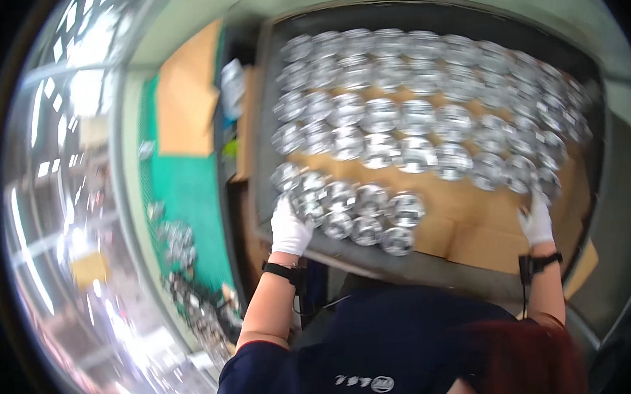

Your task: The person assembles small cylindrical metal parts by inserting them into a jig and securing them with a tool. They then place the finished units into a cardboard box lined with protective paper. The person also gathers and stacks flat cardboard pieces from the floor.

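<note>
Rows of shiny round metal parts (pixel 380 115), disc-like and blurred, stand on brown cardboard (pixel 472 243) in a large dark-rimmed tray (pixel 346 260). My left hand (pixel 291 230), in a white glove, reaches over the tray's near left edge. Its fingers and thumb are apart beside the front-left group of metal parts (pixel 339 224); whether they touch one is unclear. At the right, my white-gloved right hand (pixel 537 222) extends its fingers toward the end metal part (pixel 549 183) of a row, thumb held away. Blur hides any contact there.
Left of the tray runs a green surface (pixel 185 195) with a cardboard sheet (pixel 188 97) and a cluster of metal pieces (pixel 178 242). Farther left, beyond a pale frame, lies a bright floor with a yellowish box (pixel 90 270). Black bands (pixel 285 272) circle both my wrists.
</note>
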The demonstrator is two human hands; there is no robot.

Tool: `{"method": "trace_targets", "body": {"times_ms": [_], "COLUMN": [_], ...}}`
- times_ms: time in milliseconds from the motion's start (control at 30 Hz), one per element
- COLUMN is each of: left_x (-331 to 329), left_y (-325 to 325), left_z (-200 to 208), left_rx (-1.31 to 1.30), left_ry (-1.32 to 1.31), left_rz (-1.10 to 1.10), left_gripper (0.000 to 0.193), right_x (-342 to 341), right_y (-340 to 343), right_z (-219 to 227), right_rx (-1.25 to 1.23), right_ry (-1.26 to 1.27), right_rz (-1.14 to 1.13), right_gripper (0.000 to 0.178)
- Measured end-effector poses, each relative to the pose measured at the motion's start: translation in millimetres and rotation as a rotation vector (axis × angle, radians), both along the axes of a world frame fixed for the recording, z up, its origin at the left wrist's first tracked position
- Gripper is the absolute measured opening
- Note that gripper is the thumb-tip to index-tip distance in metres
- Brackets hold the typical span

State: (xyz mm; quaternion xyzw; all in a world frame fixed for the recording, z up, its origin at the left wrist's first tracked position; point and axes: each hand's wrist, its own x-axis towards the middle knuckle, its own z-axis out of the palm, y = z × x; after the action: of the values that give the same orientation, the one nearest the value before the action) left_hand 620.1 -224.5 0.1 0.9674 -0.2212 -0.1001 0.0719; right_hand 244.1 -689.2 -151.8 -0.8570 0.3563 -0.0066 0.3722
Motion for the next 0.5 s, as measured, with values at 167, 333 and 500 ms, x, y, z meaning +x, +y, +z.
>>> {"method": "trace_targets", "body": {"times_ms": [167,333,500], "left_x": [23.4,114.6,220.8], "left_y": [271.1,512.9,608.2], "left_z": [57.8,56.3,104.7], "left_rx": [0.277,0.27,0.559], "left_ry": [-0.295,-0.627,-0.214], "left_rz": [0.557,0.702,0.877], "left_gripper": [0.073,0.067,0.053], "right_x": [100.6,280.2,488.1], "right_y": [117.3,275.7,499.5], "right_z": [40.8,107.9,204.1], "right_rx": [0.13,0.062,-0.005], "right_ry": [0.037,-0.028,-0.363], "right_rz": [0.371,0.687,1.172], "right_gripper": [0.052,0.038,0.039]}}
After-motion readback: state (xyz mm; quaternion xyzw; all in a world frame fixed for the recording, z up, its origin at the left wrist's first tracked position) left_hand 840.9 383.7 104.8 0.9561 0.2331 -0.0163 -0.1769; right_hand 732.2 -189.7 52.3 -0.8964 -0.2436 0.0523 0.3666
